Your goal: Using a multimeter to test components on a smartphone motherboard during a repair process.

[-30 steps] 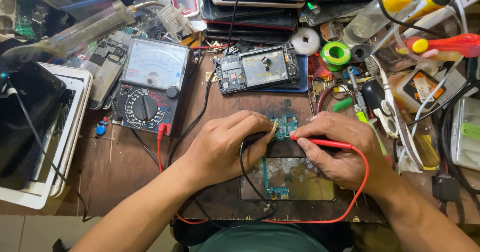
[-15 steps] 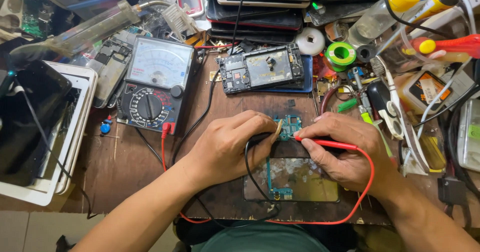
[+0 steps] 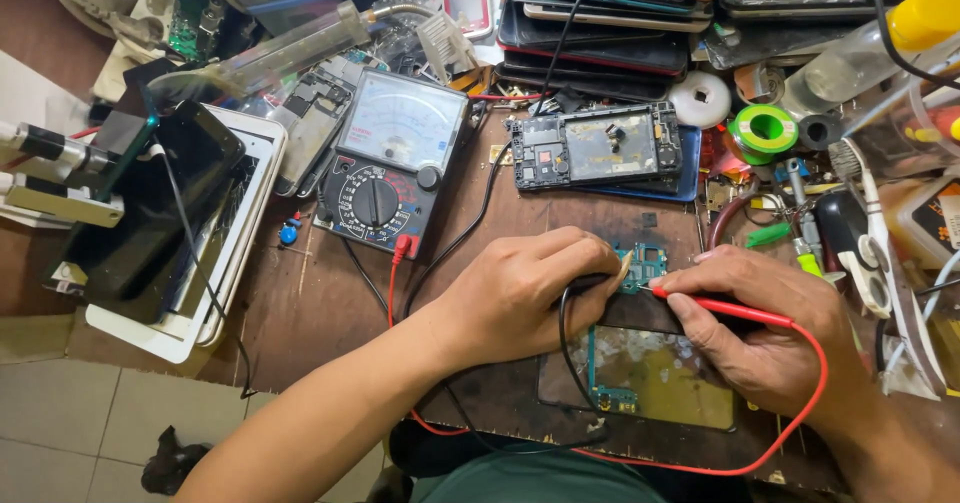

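Both hands low centre, close together over a small green circuit board (image 3: 648, 263) lying on the brown wooden surface (image 3: 320, 303). Left hand (image 3: 525, 288) curled shut around the black probe (image 3: 612, 278); its pale tip angles onto the board's left edge. Right hand (image 3: 760, 323) pinches the red probe (image 3: 725, 308) between thumb and fingers, tip touching the board's lower edge. The two tips sit near each other on the board, hands not touching.

Red lead (image 3: 800, 423) loops from the right hand down and around toward the person's body. Black lead (image 3: 566, 348) curves down from the left hand. Both leads run to the analogue multimeter (image 3: 390, 158), upper left of the hands, dial face up, needle position too small to read.

Just below the board: a flat panel with a yellowish, mottled face (image 3: 660, 378), partly under the right hand. Above the board: an opened phone body (image 3: 597, 148), internals showing, resting on a blue sheet. Far left: a dark phone (image 3: 150, 213) atop a white tablet (image 3: 225, 293). Green tape roll (image 3: 763, 130) at upper right among scattered tools.
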